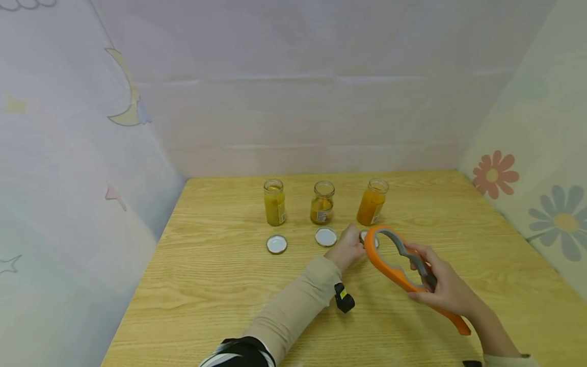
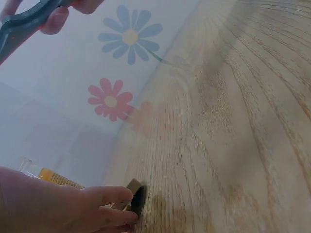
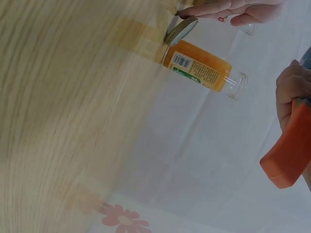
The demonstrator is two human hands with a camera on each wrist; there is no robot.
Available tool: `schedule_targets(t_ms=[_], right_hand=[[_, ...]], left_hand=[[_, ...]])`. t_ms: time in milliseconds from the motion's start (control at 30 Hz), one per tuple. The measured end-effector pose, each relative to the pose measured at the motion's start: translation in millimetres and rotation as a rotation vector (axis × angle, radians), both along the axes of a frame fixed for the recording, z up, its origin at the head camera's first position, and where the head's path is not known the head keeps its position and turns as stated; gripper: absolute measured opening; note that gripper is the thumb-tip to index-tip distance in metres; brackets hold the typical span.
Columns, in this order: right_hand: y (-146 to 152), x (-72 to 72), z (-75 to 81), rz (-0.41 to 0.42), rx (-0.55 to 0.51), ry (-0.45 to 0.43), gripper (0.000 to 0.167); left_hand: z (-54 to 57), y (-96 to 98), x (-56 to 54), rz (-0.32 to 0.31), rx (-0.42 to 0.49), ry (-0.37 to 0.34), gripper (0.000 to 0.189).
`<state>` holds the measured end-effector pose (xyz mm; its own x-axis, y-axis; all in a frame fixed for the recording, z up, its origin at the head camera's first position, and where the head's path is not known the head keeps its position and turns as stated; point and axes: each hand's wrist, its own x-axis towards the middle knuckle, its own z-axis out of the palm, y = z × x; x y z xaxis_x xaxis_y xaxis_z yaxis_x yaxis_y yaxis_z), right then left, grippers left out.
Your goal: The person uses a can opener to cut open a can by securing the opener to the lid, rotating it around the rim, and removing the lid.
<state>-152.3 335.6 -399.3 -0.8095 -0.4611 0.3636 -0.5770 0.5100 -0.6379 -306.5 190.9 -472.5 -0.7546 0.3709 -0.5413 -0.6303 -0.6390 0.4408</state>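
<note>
My left hand (image 1: 346,248) reaches to the table at the foot of the right-hand jar (image 1: 371,206), which is lidless and filled with orange contents. Its fingertips pinch a jar lid (image 3: 181,32) that stands tilted on its edge in the right wrist view. Seen from the left wrist, thumb and fingers meet at the rim of this lid (image 2: 139,198). My right hand (image 1: 442,285) grips an orange and grey jar opener (image 1: 390,272) by its handles, raised over the table. The opener's loop partly covers the lid in the head view.
A tall jar of yellow contents (image 1: 275,206) and a shorter, partly filled jar (image 1: 322,206) stand at the back, both without lids. Before them lie two lids, the left lid (image 1: 277,244) and the middle lid (image 1: 326,236), white insides up. Printed cloth walls surround the wooden table (image 1: 206,285).
</note>
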Motion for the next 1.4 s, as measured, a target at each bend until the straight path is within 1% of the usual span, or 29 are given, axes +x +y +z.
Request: schedule_targets(t_ms=[33,67,100,133,167,200,267,300,367,433,500,633,733,833,933,1000,1033,1133,1167,1233,1300,1400], right_hand=[[1,1.0,-0.2,-0.006,0.009,-0.001,0.086],[1,1.9,-0.4,-0.013,0.015,-0.003,0.086],[1,2.5,-0.5,-0.016,0.019,-0.005,0.086],[2,3.0,-0.7,-0.019,0.022,-0.006,0.086],[2,3.5,-0.9,-0.020,0.024,-0.007,0.086],[2,3.7,-1.2,-0.018,0.023,-0.008,0.086],[2,3.8,-2.0,-0.007,0.017,-0.009,0.086],[2,3.7,-2.4,0.000,0.014,-0.008,0.085],[2,3.3,-3.1,0.012,0.010,-0.006,0.085],[2,2.7,-3.7,0.018,0.010,-0.006,0.085],[2,2.4,-4.1,0.014,0.013,-0.009,0.084],[4,2.5,-4.8,0.001,0.022,-0.021,0.084],[5,2.5,-5.9,0.000,0.023,-0.027,0.083],[5,2.4,-7.7,0.012,0.011,-0.020,0.082],[5,1.9,-9.1,0.021,0.004,-0.012,0.081],[4,1.6,-9.7,0.019,0.003,-0.007,0.081],[4,1.6,-10.3,0.012,0.009,-0.004,0.081],[3,2.6,-12.7,-0.034,0.045,0.008,0.083],[3,3.2,-13.7,-0.049,0.060,0.008,0.084],[3,4.6,-15.7,-0.091,0.102,0.011,0.085],[3,5.7,-17.2,-0.124,0.149,0.007,0.085],[4,6.2,-19.0,-0.163,0.203,0.010,0.084]], left_hand=[[-7.4,2.9,-4.5,0.003,0.017,-0.013,0.060],[-10.3,3.9,-6.9,0.009,0.028,-0.027,0.065],[-12.0,3.7,-9.2,0.005,0.042,-0.053,0.069],[-9.2,3.1,-8.3,0.011,0.045,-0.063,0.070],[-9.4,2.7,-8.7,0.017,0.066,-0.081,0.073],[5.1,-1.3,-1.5,0.039,0.055,-0.106,0.070],[18.9,-6.4,7.3,0.070,0.067,-0.103,0.067],[24.2,-8.7,10.9,0.084,0.074,-0.099,0.065],[29.5,-12.1,14.9,0.102,0.094,-0.092,0.064],[31.3,-15.2,16.3,0.092,0.092,-0.080,0.062],[30.2,-17.4,16.0,0.067,0.083,-0.068,0.061],[26.3,-22.3,17.1,0.018,0.029,-0.033,0.062],[24.8,-27.6,20.6,-0.010,-0.006,0.007,0.062],[23.2,-32.7,24.5,-0.031,-0.022,0.058,0.058],[21.7,-38.1,28.7,-0.057,-0.046,0.126,0.049],[19.9,-42.9,31.1,-0.090,-0.110,0.214,0.042],[18.8,-45.8,32.4,-0.107,-0.157,0.265,0.039],[13.8,-56.7,35.5,-0.168,-0.357,0.453,0.032],[12.2,-60.6,36.4,-0.195,-0.426,0.518,0.032],[11.1,-68.5,38.9,-0.249,-0.533,0.636,0.032],[13.4,-75.5,42.1,-0.313,-0.612,0.732,0.030],[19.8,-84.8,47.1,-0.414,-0.691,0.861,0.027]])
